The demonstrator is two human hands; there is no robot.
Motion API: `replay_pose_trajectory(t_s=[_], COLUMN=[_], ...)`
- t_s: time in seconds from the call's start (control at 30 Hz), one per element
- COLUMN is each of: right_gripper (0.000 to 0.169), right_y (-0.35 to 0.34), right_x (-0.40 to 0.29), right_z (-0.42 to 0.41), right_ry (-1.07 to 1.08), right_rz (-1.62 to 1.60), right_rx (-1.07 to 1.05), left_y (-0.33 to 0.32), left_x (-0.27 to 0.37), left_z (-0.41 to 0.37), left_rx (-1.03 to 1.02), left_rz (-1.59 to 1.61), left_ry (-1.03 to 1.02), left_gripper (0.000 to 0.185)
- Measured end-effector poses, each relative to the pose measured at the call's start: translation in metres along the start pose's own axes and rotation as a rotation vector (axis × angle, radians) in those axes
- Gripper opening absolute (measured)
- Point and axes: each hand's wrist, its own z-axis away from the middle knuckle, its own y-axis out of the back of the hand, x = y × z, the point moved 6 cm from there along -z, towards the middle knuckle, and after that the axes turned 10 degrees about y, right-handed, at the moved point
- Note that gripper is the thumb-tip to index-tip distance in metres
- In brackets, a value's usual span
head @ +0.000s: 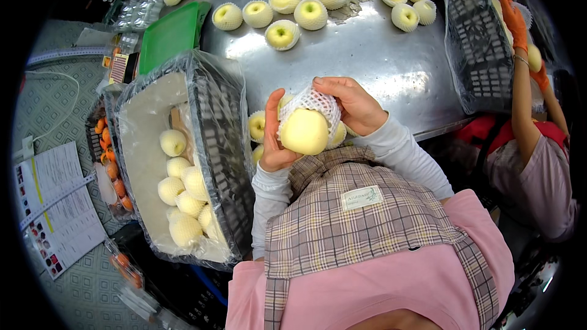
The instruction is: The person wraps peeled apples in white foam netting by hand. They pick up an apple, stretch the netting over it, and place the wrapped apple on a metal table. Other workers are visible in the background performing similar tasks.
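Note:
Above the near edge of the metal table, my left hand (pixel 277 140) cradles a pale yellow apple (pixel 304 132) from the side and below. A white foam net sleeve (pixel 316 101) covers the apple's far side, while its near side is bare. My right hand (pixel 352 104) pinches the upper part of the net between thumb and fingers. Several more apples lie on the table just behind and under my hands, partly hidden by them. Farther back on the table stand several apples in foam nets (pixel 311 13), their tops uncovered.
At my left a plastic-lined crate (pixel 224 146) holds several netted apples (pixel 185 201). Behind it is a green tray (pixel 167 36). To the right, a co-worker's orange-gloved hand (pixel 513 23) reaches into another lined crate (pixel 477 41). Orange fruit (pixel 110 160) lies in a crate at far left.

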Motion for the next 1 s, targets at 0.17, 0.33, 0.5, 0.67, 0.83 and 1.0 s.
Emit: replay_pose_trajectory(t_s=[0.17, 0.33, 0.5, 0.67, 0.83, 1.0], right_gripper=[0.03, 0.025, 0.024, 0.012, 0.042, 0.094], right_y=[0.002, -0.001, -0.004, -0.007, 0.006, 0.0], right_x=[-0.001, -0.003, -0.014, -0.021, -0.033, -0.021], right_z=[0.002, 0.004, 0.01, 0.022, 0.035, 0.039], right_ry=[0.007, 0.061, 0.271, 0.787, 0.941, 0.762], right_rz=[0.005, 0.127, 0.776, 1.161, 1.248, 1.603], right_rx=[-0.019, -0.03, -0.1, -0.045, -0.1, -0.102], left_y=[-0.001, -0.002, 0.009, 0.026, 0.011, 0.005], left_x=[-0.007, -0.01, -0.024, -0.047, -0.039, -0.057], left_z=[-0.003, -0.003, -0.003, -0.019, -0.033, -0.058], left_rx=[-0.008, 0.025, 0.183, 0.413, 0.422, 0.311], left_rz=[0.127, 0.166, 0.186, -0.023, -0.062, -0.178], left_ry=[0.04, 0.026, 0.156, 0.189, 0.19, 0.249], left_gripper=[0.116, 0.113, 0.096, 0.075, 0.068, 0.068])
